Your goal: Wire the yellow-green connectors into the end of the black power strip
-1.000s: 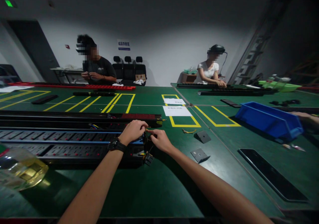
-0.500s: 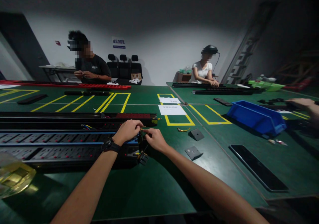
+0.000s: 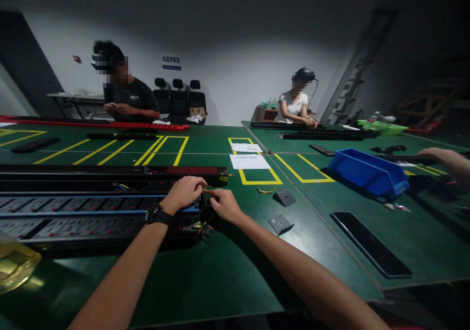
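Note:
At the right end of a long black power strip (image 3: 110,203) with blue edges, my left hand (image 3: 184,193) is closed with its fingertips pinched around a thin yellowish wire (image 3: 205,190). My right hand (image 3: 225,204) meets it from the right, thumb and forefinger pressed together on the same wire. The fingers partly hide the wire and the strip's end. In front lies a second power strip (image 3: 91,226), its sockets dotted red, with a small black end piece (image 3: 206,234) and wires at its tip. Behind, a dark rail (image 3: 110,172) runs alongside.
Right of my hands lie two grey metal brackets (image 3: 284,197) and a short yellow wire (image 3: 266,190). Farther right are a blue bin (image 3: 367,176) and a black phone-like slab (image 3: 370,244). A clear container of yellow liquid (image 3: 16,264) stands left. Two people work across the table.
The whole view has shifted slightly, so things appear a little farther left. Both hands stay together at the power strip's end, with barely any finger movement.

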Available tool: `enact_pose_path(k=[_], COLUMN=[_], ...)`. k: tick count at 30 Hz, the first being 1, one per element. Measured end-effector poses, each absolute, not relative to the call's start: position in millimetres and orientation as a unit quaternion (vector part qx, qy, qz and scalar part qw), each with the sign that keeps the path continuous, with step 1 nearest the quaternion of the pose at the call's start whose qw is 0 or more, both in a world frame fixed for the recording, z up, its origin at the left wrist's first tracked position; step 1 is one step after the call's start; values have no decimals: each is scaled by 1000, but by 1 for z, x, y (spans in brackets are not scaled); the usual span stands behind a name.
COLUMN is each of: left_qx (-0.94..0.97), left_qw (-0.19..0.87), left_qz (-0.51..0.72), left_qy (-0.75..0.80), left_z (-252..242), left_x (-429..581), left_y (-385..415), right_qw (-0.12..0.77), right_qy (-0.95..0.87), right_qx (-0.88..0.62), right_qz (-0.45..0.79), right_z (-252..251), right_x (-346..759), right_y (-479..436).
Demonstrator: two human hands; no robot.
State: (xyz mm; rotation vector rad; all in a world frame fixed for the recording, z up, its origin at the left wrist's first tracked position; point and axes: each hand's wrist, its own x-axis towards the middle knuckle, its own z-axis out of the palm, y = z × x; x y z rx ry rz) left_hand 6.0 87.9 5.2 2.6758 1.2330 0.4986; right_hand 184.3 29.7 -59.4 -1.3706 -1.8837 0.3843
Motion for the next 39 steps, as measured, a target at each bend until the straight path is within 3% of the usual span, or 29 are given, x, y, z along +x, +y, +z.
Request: enact_pose_path(k=[39], left_qx=[889], left_qw=[75], left_qz=[167], left_qy=[420], left_z=[5], left_x=[5], left_y=[85], right_qw=[387], right_qy=[-737], right_qx=[-535], right_qz=[146], right_z=[-63], right_x=[185], right_y=[30])
